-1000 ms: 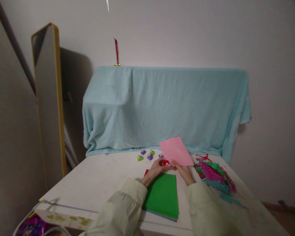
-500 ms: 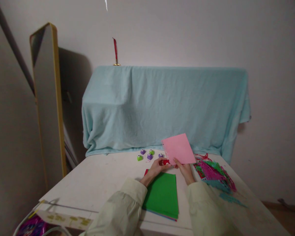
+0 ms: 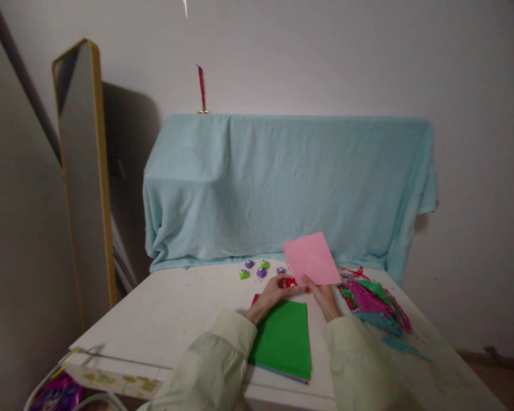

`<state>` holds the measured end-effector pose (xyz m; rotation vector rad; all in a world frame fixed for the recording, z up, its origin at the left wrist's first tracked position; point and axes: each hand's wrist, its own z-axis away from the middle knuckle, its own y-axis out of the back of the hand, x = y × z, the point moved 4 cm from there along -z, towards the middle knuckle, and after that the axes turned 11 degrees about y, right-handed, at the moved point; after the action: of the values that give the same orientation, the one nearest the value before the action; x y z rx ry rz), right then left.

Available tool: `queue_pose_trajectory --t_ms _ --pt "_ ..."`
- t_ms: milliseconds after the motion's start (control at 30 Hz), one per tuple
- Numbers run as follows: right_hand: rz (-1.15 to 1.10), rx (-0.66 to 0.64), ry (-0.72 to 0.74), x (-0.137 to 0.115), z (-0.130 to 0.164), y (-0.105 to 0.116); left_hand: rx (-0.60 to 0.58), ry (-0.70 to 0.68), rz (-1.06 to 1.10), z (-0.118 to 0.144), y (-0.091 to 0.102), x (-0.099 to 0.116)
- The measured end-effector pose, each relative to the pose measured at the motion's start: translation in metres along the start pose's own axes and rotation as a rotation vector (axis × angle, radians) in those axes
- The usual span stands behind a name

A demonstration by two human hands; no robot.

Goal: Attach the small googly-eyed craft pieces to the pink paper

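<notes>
the left hand (image 3: pixel 273 291) has its grip pinched on a small red punch (image 3: pixel 289 282) at the lower left edge of a pink sheet (image 3: pixel 311 260), and the right hand (image 3: pixel 323 295) has its grip closed on that sheet's lower edge, holding it tilted up off the tabletop (image 3: pixel 167 314). a row of tiny notches seems to run along the sheet's left edge, though it is too small to be sure; the rest of the sheet looks plain, so the punching on it appears barely begun. to the right lies a loose heap of cut paper pieces (image 3: pixel 374 302) in magenta, green, red and teal, lacy and ragged, which suggests several sheets are already done. under the wrists sits a neat green paper stack (image 3: pixel 285 339), flat and matte with other colours showing at its edges, apparently still uncut. four more small punches (image 3: pixel 259 268), purple and green, rounded plastic, stand in a cluster just beyond the left hand. behind hangs a soft, creased light blue cloth (image 3: pixel 282 182), and a gold-framed mirror (image 3: pixel 85 171) leans at the left
</notes>
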<state>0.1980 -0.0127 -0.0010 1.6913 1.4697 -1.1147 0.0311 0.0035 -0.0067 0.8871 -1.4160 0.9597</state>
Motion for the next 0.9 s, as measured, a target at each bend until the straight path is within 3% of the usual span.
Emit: queue_pose_trajectory --t_ms 433,900 --pt "-0.003 -0.082 -0.014 -0.0054 0.0029 -0.0057 -0.025 0.016 0.101 -0.0012 -0.0025 -0.0008" --pt "-0.037 -0.075 -0.026 -0.0074 0.0041 -0.008 -0.016 0.028 0.076 0.0001 -0.0016 0.0009"
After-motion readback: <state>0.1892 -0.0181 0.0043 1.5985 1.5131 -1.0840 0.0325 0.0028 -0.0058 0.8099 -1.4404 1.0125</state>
